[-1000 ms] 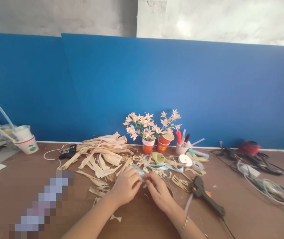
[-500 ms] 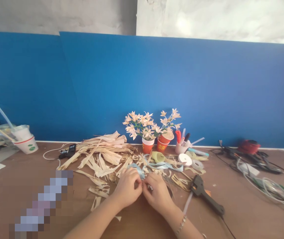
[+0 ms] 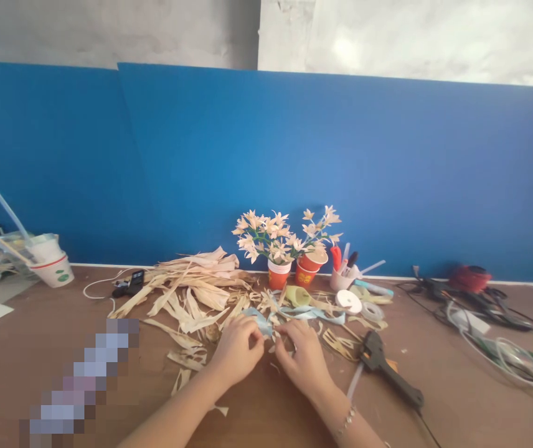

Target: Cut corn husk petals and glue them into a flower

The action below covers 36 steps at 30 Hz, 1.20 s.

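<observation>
Near the front middle of the table, my left hand (image 3: 241,347) has its thumb and fingertips pinched together; whatever is between them is too small to make out. Just to its right, my right hand (image 3: 300,354) has thumb and index finger apart, with a small pale scrap close to the fingertips. Light blue ribbon (image 3: 261,320) lies just beyond both hands. Dried pale husks (image 3: 192,289) spread out to the left and behind. Cream flowers (image 3: 278,233) on green stems stand in red paper cups (image 3: 279,277) at the back.
A black glue gun (image 3: 390,370) lies right of my right hand. Further right are cables (image 3: 504,348) and a red object (image 3: 469,278). A white roll (image 3: 349,302) and a pen cup (image 3: 341,280) stand behind. White cups (image 3: 54,270) with straws are at the far left.
My hands have moved slightly apart. The right thumb and index finger have opened, while the left fingers remain pinched. The whole view has shifted a little.
</observation>
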Each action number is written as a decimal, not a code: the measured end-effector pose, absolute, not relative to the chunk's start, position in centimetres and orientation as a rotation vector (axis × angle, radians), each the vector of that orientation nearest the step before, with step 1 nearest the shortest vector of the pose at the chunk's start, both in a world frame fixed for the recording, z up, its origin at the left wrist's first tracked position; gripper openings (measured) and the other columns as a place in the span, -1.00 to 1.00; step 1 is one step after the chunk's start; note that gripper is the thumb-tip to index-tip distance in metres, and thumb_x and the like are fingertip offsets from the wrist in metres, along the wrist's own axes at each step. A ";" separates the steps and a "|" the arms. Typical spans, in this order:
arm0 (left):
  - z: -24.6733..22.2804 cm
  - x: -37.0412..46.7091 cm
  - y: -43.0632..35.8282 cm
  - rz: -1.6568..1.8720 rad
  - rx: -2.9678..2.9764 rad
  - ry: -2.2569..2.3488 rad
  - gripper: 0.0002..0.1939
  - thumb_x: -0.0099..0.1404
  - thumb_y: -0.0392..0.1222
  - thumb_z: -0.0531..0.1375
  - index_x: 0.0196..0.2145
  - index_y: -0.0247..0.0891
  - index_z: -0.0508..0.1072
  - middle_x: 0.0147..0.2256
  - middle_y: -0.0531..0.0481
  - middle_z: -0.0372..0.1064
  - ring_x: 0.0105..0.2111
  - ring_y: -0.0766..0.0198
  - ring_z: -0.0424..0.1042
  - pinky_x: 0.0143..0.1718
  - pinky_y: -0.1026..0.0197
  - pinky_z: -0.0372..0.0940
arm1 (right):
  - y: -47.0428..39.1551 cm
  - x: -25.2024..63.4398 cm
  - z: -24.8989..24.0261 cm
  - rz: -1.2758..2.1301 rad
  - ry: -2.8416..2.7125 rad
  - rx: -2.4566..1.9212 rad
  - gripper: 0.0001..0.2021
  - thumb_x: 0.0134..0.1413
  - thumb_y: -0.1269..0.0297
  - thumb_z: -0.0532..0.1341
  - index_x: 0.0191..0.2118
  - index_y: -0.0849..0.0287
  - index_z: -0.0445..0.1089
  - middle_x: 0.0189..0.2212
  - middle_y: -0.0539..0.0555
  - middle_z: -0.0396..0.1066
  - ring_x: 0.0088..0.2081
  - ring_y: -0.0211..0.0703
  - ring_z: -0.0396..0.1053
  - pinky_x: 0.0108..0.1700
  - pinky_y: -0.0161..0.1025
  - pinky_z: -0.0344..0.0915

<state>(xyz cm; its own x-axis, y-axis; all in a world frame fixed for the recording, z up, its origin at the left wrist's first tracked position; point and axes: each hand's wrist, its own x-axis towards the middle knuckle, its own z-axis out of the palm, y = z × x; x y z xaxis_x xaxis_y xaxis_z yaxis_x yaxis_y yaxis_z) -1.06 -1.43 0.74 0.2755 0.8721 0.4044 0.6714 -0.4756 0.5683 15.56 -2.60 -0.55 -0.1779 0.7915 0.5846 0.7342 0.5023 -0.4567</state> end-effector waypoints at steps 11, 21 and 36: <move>0.7 -0.8 -1.3 0.901 2.302 1.611 -0.86 0.03 -0.41 0.10 -0.59 -0.22 0.30 -0.49 0.03 0.36 -0.34 0.16 0.34 -0.23 0.12 0.14 | -2.5 14.5 -1.5 -0.057 -2.000 -1.262 -0.85 0.03 0.51 0.08 -0.49 0.18 0.25 -0.51 0.05 0.31 -0.40 -0.12 0.24 -0.31 -0.23 0.06; 2.2 -5.1 0.0 0.329 2.250 1.455 -0.84 -0.01 -0.38 0.13 -0.53 -0.17 0.46 -0.43 0.04 0.44 -0.35 0.20 0.40 -0.33 0.24 0.20 | -2.1 16.2 -1.2 0.019 -2.214 -1.401 -0.83 0.02 0.53 0.13 -0.43 0.14 0.41 -0.42 0.04 0.43 -0.32 -0.09 0.32 -0.28 -0.20 0.01; 1.9 -4.1 0.1 0.531 1.876 1.178 -0.94 0.13 -0.22 0.16 -0.40 -0.22 0.41 -0.42 0.05 0.37 -0.38 0.23 0.36 -0.31 0.21 0.23 | -2.5 16.4 -0.6 0.112 -2.072 -1.161 -0.74 0.04 0.53 0.09 -0.17 0.14 0.37 -0.33 0.10 0.40 -0.27 -0.05 0.32 -0.22 -0.17 0.17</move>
<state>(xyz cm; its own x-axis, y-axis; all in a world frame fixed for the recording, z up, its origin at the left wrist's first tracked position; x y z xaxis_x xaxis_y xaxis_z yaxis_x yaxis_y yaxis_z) -4.14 0.06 1.88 0.4689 0.8799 -0.0766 0.5256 -0.2083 0.8248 16.35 -2.52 -0.64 -0.3117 0.7657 0.5626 0.7003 0.5853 -0.4086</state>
